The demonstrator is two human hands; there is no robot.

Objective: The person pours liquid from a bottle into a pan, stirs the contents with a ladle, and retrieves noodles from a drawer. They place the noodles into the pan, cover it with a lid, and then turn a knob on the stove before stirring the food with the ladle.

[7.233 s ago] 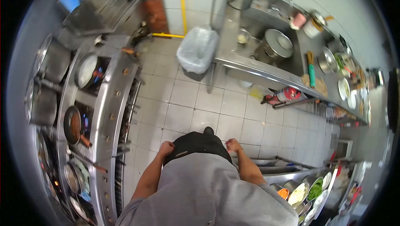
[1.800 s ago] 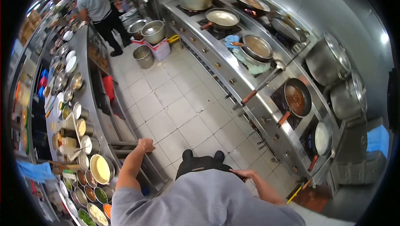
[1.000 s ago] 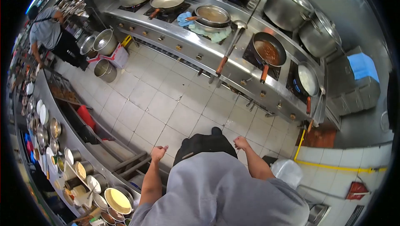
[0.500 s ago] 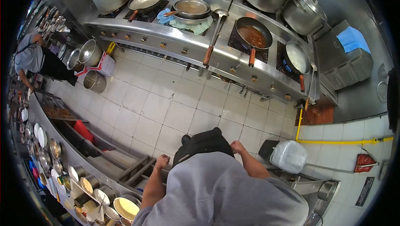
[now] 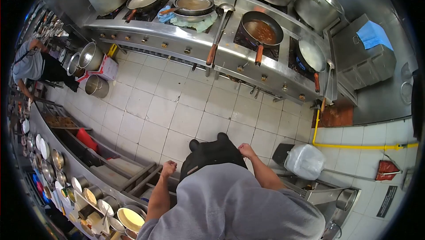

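Observation:
Both my arms hang beside my body above the tiled floor. My left hand [image 5: 168,168] is loosely curled near the counter's edge, and no object shows in it. Fingers bent in as well, my right hand [image 5: 246,150] is held out beside my dark trousers and touches nothing. Ahead on the stove [image 5: 221,58] sits a frying pan [image 5: 265,32] with brown sauce, its handle pointing towards me. To its right is a pan [image 5: 312,55] with pale contents. A ladle [image 5: 220,34] lies left of the sauce pan, by stacked metal bowls [image 5: 193,4].
Large stock pots [image 5: 316,3] stand at the back of the stove. A counter [image 5: 95,178] with bowls and containers runs along my left. A plastic-lined bin [image 5: 303,162] stands on my right, near a yellow pipe [image 5: 349,145]. Another person [image 5: 28,63] works far left.
My view has shifted slightly, so the stove sits a little further left and higher. Both hands stay low at my sides, with fingers still curled.

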